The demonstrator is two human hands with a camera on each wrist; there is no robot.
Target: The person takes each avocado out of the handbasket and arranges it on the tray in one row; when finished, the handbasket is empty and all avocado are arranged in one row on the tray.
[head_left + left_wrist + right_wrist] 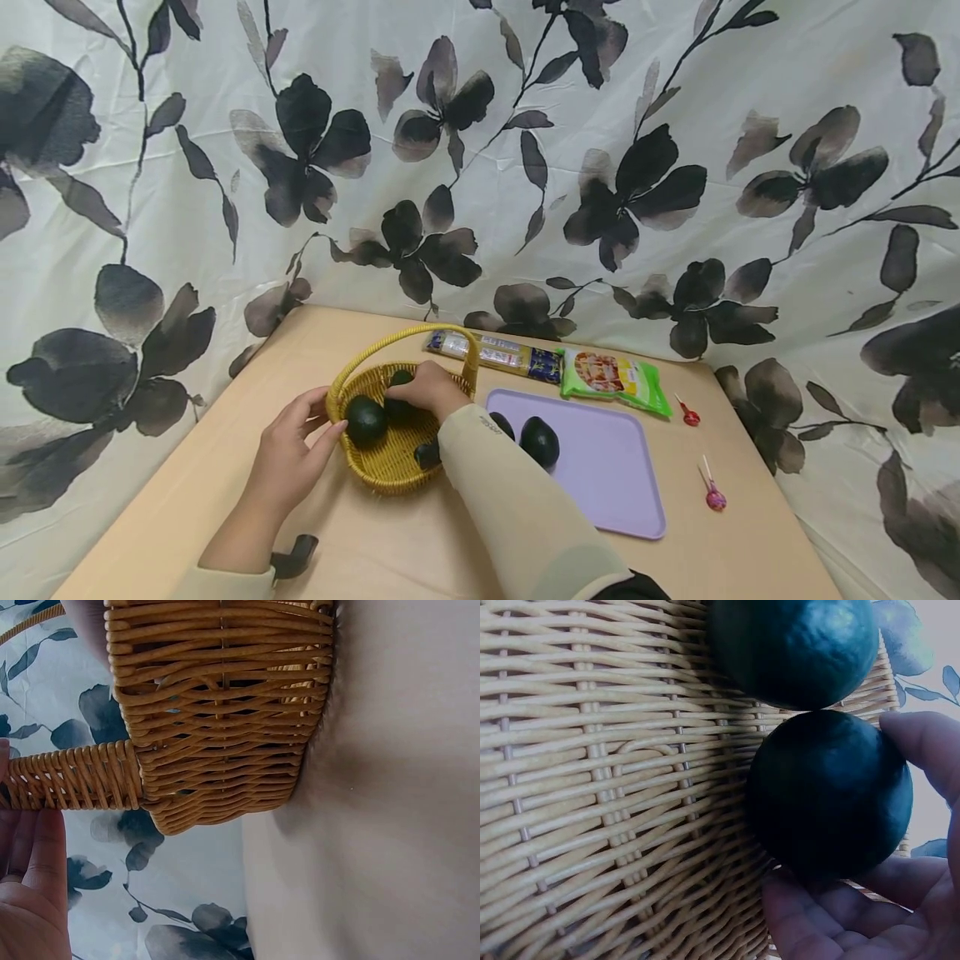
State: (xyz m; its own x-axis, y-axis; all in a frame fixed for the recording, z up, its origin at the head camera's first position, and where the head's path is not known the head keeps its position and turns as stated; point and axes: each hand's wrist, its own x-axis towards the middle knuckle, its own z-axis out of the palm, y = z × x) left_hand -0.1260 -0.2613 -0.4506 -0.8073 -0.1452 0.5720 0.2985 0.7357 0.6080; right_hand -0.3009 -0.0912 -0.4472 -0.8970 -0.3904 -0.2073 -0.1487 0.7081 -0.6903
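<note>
The right hand (431, 390) has its grip clamped around a dark green avocado (829, 799) inside the yellow wicker basket (393, 481), just beside another avocado (366, 422). The left hand (288, 454) pinches the base of the basket's handle (82, 776), while two more avocados (539, 442) lie on the lilac tray (611, 483) on the bench (750, 550).

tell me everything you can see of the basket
The basket is round and open-topped, woven from yellow-brown strands that look like wicker, with one arched handle. It stands on the table, left of the tray. The left hand's grip is low on the handle. Two dark green fruits show inside; the right hand's grip is on one.
</note>
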